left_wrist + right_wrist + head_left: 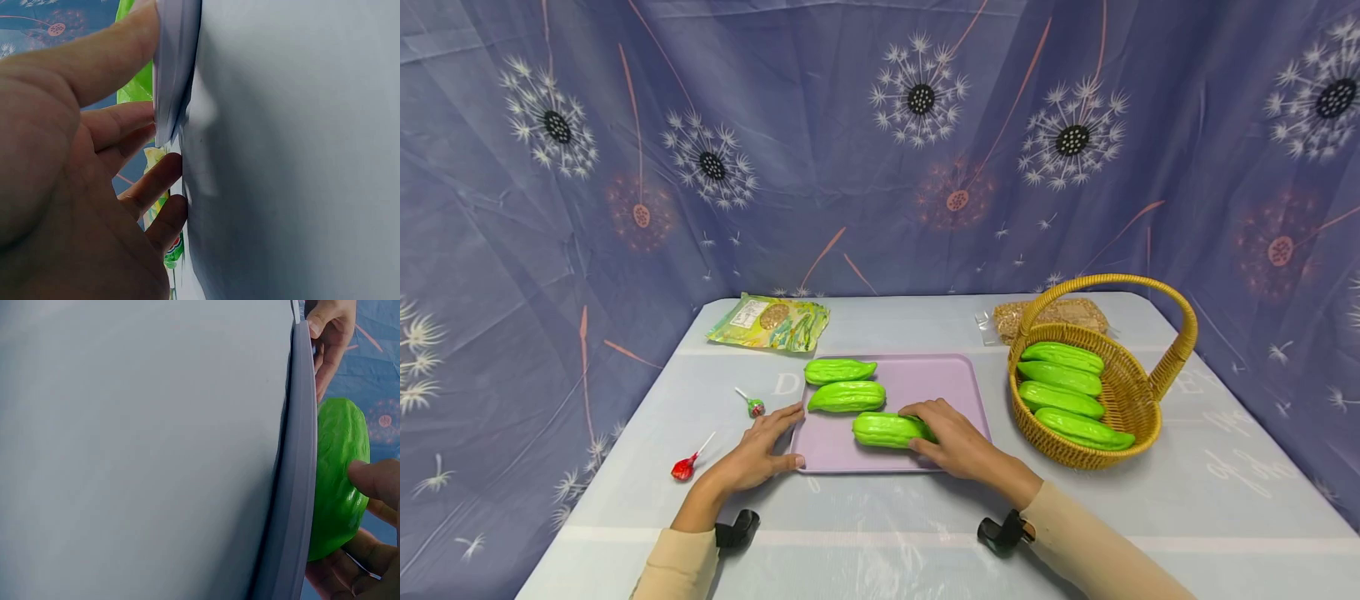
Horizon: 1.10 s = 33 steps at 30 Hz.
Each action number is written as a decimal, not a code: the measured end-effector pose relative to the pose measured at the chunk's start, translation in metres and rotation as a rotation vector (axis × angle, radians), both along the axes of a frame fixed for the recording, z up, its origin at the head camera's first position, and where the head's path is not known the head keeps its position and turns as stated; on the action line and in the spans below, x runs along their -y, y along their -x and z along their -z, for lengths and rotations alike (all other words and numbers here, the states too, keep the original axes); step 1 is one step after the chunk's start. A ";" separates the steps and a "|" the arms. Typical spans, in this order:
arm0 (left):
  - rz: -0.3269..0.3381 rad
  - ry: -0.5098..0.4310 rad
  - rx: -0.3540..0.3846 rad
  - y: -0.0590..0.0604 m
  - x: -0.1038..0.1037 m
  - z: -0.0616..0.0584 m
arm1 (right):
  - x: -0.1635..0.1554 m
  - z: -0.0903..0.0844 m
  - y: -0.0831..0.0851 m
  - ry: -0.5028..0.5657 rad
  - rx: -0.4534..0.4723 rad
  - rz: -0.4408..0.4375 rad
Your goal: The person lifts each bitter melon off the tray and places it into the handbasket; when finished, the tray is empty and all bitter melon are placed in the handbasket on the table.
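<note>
A light purple tray [932,387] lies on the table with three green bitter melons on it. My right hand [951,437] grips the nearest bitter melon [883,429] around its right end, thumb on the near side and fingers over the far side. In the right wrist view that bitter melon [340,478] lies just inside the tray's rim [299,462]. Two more, an upper bitter melon [838,371] and a lower bitter melon [847,397], lie side by side at the tray's far left. My left hand [760,450] touches the tray's left edge with fingers spread, its thumb at the near corner.
Right of the tray stands a yellow wicker basket [1138,417] with a tall handle, holding several bitter melons [1063,379]. Behind it lies a clear bag of grain [1052,318]. A green printed packet [771,323] is at the back left. A red lollipop [683,468] and green lollipop [755,407] lie left.
</note>
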<state>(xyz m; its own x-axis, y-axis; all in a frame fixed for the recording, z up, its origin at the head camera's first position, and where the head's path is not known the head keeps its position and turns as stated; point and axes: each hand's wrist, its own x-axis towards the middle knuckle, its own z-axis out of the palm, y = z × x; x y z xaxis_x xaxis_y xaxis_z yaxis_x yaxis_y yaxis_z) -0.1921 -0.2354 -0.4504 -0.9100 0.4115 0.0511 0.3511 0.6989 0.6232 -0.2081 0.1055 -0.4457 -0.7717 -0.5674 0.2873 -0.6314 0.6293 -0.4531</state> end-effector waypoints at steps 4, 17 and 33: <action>-0.004 -0.004 0.013 0.000 -0.001 -0.002 | -0.011 0.000 -0.001 0.014 -0.008 -0.002; -0.008 0.000 0.012 0.000 -0.001 -0.001 | -0.035 0.003 -0.004 0.049 -0.051 -0.039; -0.006 -0.002 0.018 0.000 -0.001 -0.001 | -0.041 0.003 -0.005 0.004 -0.010 0.016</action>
<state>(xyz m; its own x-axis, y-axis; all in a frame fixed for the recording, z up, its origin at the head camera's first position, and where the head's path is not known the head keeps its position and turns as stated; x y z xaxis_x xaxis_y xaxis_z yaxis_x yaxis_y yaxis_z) -0.1918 -0.2347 -0.4493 -0.9131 0.4063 0.0354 0.3356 0.6992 0.6312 -0.2035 0.1462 -0.4483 -0.7775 -0.5542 0.2974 -0.6261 0.6375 -0.4490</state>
